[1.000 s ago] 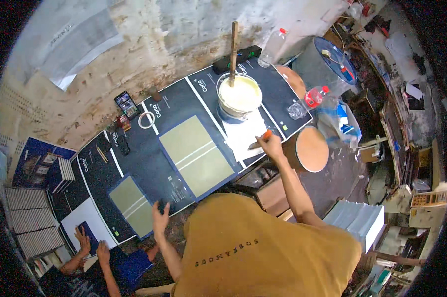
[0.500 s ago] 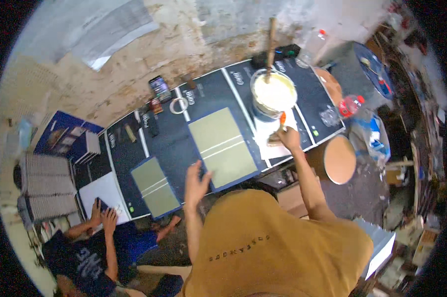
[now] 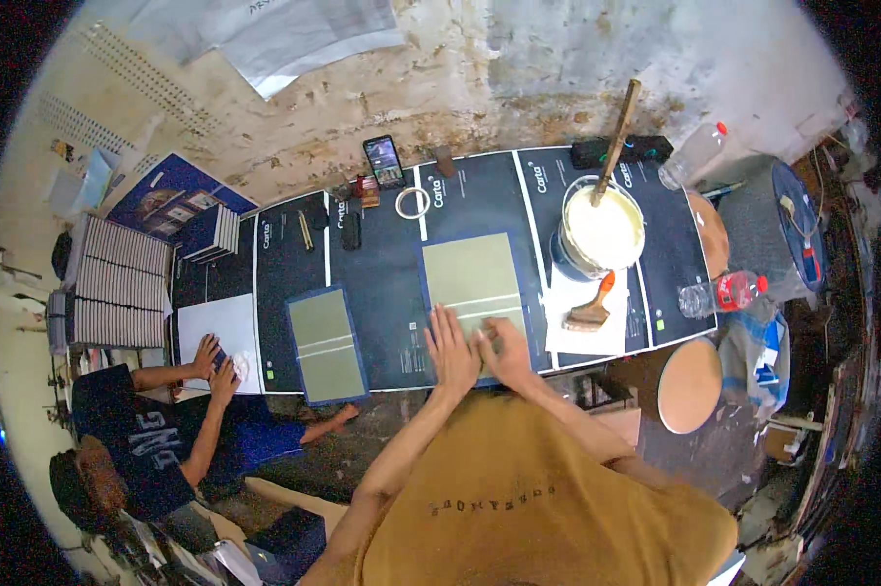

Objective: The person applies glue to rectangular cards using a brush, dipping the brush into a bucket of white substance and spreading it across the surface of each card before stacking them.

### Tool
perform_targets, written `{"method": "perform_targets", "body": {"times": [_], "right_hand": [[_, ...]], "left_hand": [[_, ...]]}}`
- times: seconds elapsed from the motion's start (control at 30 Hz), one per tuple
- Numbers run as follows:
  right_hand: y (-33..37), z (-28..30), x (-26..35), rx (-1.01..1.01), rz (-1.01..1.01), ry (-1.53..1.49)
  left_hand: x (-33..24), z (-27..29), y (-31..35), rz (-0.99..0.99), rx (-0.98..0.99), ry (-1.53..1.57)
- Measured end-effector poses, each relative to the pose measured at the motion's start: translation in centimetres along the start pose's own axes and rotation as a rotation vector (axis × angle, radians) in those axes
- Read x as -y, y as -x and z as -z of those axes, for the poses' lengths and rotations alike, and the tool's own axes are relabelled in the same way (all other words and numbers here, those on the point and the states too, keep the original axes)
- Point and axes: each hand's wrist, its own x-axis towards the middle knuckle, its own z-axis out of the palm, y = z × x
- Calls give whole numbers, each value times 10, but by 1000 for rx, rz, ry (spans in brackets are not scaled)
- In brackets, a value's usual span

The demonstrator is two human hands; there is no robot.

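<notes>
A large olive-grey panel (image 3: 468, 266) with a blue border and two pale strips lies in front of me on the dark table. My left hand (image 3: 453, 350) rests on its lower part, fingers stretched out flat. Beside it, my right hand (image 3: 505, 354) touches the same panel with fingers curled in; whatever they hold, if anything, is hidden. A flat paintbrush (image 3: 589, 311) with a red-tipped handle lies on a white sheet (image 3: 569, 337) to the right. Behind it stands a bucket of cream-coloured paste (image 3: 601, 234) with a wooden stick (image 3: 618, 137) in it.
To the left lies a smaller bordered panel (image 3: 325, 342). A co-worker's hands (image 3: 216, 369) work over a white sheet (image 3: 206, 322), near stacked books (image 3: 118, 283). A tape roll (image 3: 412, 202) and phone (image 3: 385, 161) sit at the back; bottles (image 3: 738, 290) stand right.
My right hand has let go of the paintbrush, left it on the white sheet, and moved left onto the large panel. My left hand has moved from the panel's left edge onto its surface.
</notes>
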Motion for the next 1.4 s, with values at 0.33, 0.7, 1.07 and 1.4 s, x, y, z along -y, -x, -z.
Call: {"method": "perform_targets", "body": {"times": [0.33, 0.7, 1.07, 1.4], "right_hand": [[-6, -9, -7, 105, 127, 105], [-18, -20, -29, 32, -8, 65], [-29, -23, -17, 52, 18, 80], [-29, -21, -21, 18, -34, 0]], "left_hand": [[5, -28, -1, 78, 22, 15], [9, -13, -3, 83, 5, 172], [9, -17, -8, 152, -3, 234], [6, -14, -11, 139, -39, 193]]}}
